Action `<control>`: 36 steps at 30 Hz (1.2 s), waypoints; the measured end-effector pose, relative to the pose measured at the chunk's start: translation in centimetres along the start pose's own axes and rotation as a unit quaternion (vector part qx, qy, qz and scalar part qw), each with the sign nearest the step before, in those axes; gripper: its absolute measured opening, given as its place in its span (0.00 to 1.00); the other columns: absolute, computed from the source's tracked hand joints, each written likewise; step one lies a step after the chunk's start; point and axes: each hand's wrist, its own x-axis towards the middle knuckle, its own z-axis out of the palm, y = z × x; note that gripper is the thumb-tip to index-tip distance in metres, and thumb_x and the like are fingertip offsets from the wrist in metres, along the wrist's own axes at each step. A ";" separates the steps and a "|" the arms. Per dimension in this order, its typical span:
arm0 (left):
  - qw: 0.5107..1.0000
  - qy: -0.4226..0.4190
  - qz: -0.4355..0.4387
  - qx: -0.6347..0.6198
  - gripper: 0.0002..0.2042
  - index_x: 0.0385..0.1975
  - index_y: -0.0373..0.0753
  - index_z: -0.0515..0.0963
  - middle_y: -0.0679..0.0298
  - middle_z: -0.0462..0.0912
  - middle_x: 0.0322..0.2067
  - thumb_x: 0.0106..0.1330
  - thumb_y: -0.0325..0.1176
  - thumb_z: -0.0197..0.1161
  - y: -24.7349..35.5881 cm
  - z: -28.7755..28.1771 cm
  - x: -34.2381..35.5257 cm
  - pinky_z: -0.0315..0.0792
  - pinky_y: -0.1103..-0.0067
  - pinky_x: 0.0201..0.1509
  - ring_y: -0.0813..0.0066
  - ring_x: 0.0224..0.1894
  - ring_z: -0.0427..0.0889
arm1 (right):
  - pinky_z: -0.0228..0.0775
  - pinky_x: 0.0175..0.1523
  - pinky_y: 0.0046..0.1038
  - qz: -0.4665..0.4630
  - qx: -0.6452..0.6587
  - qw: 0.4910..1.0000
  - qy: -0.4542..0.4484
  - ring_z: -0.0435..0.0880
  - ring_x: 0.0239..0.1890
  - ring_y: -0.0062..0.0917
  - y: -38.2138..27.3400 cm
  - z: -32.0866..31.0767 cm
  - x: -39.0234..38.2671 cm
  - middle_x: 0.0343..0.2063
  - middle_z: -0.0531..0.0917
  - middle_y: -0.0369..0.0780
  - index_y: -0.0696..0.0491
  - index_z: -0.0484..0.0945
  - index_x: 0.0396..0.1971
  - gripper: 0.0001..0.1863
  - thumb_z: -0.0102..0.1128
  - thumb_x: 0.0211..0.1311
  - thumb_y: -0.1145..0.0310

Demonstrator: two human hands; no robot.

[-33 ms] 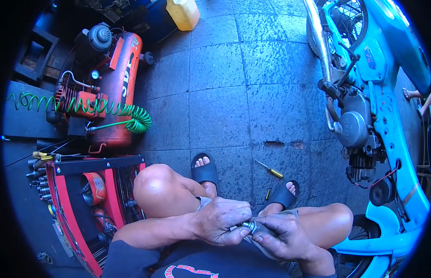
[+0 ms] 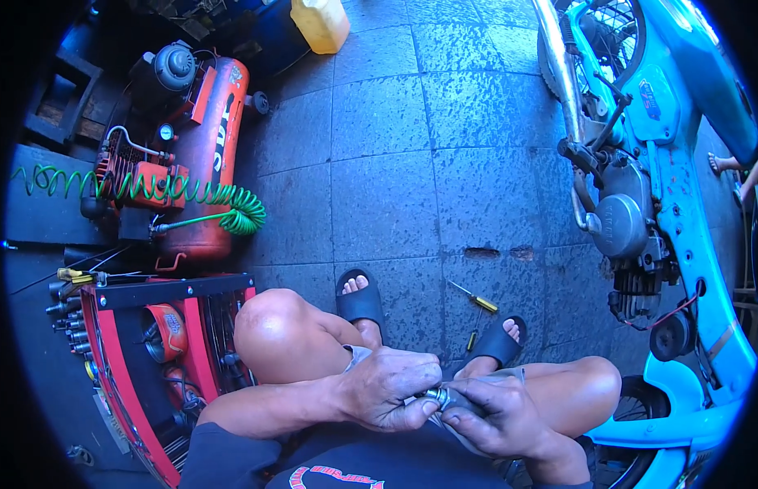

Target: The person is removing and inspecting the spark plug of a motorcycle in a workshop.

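Observation:
Over my lap, both hands meet around a small shiny metal part (image 2: 435,396) with a ridged, rounded end. My left hand (image 2: 391,389) is closed on it, fingers curled over the top and thumb below. From the other side my right hand (image 2: 497,414) pinches it between thumb and fingers. Most of the part is hidden by the fingers, so its exact kind cannot be made out. Dark grime marks the fingertips. On the floor past my hands, a screwdriver (image 2: 483,303) with a yellow handle lies between my sandalled feet.
At left stand a red tool cart (image 2: 110,342) and an orange air compressor (image 2: 212,155) with a coiled green hose (image 2: 244,213). A light-blue motorcycle frame (image 2: 680,212) with its engine (image 2: 621,226) fills the right. A yellowish jug (image 2: 322,24) sits far off. Another person's foot (image 2: 715,165) shows at far right.

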 end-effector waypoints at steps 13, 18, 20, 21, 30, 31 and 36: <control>0.998 0.001 0.032 0.054 0.10 0.26 0.34 0.70 0.58 0.66 0.20 0.61 0.34 0.59 0.4 -0.5 1.2 0.66 0.67 0.24 0.59 0.20 0.71 | 0.74 0.25 0.27 -0.122 -0.139 0.981 0.055 0.84 0.21 0.32 0.3 0.3 -0.2 0.22 0.83 0.43 0.62 0.79 0.42 0.19 0.68 0.58 0.64; 0.992 -0.032 0.079 0.091 0.11 0.26 0.35 0.70 0.59 0.66 0.20 0.63 0.36 0.60 0.1 -0.5 0.6 0.66 0.68 0.23 0.61 0.20 0.72 | 0.75 0.30 0.28 0.061 0.089 0.992 -0.060 0.85 0.24 0.33 -0.5 -0.7 -0.5 0.24 0.84 0.44 0.61 0.79 0.45 0.17 0.65 0.62 0.65; 0.996 -0.025 0.052 0.072 0.11 0.28 0.35 0.71 0.58 0.67 0.21 0.66 0.36 0.58 0.2 -0.2 0.6 0.66 0.68 0.23 0.61 0.21 0.73 | 0.75 0.31 0.28 0.126 0.148 0.978 -0.077 0.87 0.26 0.31 -0.8 -1.0 -0.6 0.27 0.85 0.45 0.61 0.79 0.46 0.16 0.64 0.63 0.66; 0.996 -0.028 0.053 0.070 0.11 0.28 0.35 0.71 0.58 0.67 0.21 0.66 0.36 0.58 0.2 -0.1 0.5 0.66 0.68 0.23 0.61 0.21 0.73 | 0.75 0.31 0.28 0.127 0.149 0.978 -0.074 0.87 0.26 0.31 -0.8 -0.9 -0.7 0.27 0.85 0.45 0.61 0.79 0.46 0.16 0.64 0.63 0.66; 0.997 -0.049 -0.049 0.019 0.12 0.28 0.34 0.69 0.56 0.70 0.22 0.71 0.36 0.54 0.4 0.5 -0.4 0.68 0.67 0.26 0.56 0.22 0.75 | 0.76 0.30 0.31 0.010 0.021 1.000 -0.003 0.86 0.25 0.37 0.3 -0.1 -0.8 0.24 0.84 0.46 0.61 0.78 0.45 0.17 0.67 0.60 0.66; 0.997 -0.048 -0.058 0.014 0.12 0.28 0.34 0.69 0.56 0.70 0.22 0.71 0.36 0.54 0.3 0.6 -0.5 0.68 0.67 0.26 0.56 0.22 0.75 | 0.76 0.29 0.30 -0.027 -0.041 0.999 0.013 0.86 0.24 0.35 0.5 0.0 -0.8 0.23 0.83 0.45 0.62 0.78 0.43 0.18 0.67 0.59 0.65; 0.995 -0.051 -0.090 -0.002 0.13 0.28 0.34 0.70 0.56 0.71 0.22 0.72 0.36 0.53 0.0 1.0 -1.0 0.68 0.67 0.25 0.55 0.22 0.75 | 0.75 0.26 0.28 -0.114 -0.209 0.970 0.055 0.85 0.21 0.31 1.1 0.8 -1.0 0.21 0.83 0.42 0.61 0.79 0.39 0.18 0.70 0.56 0.63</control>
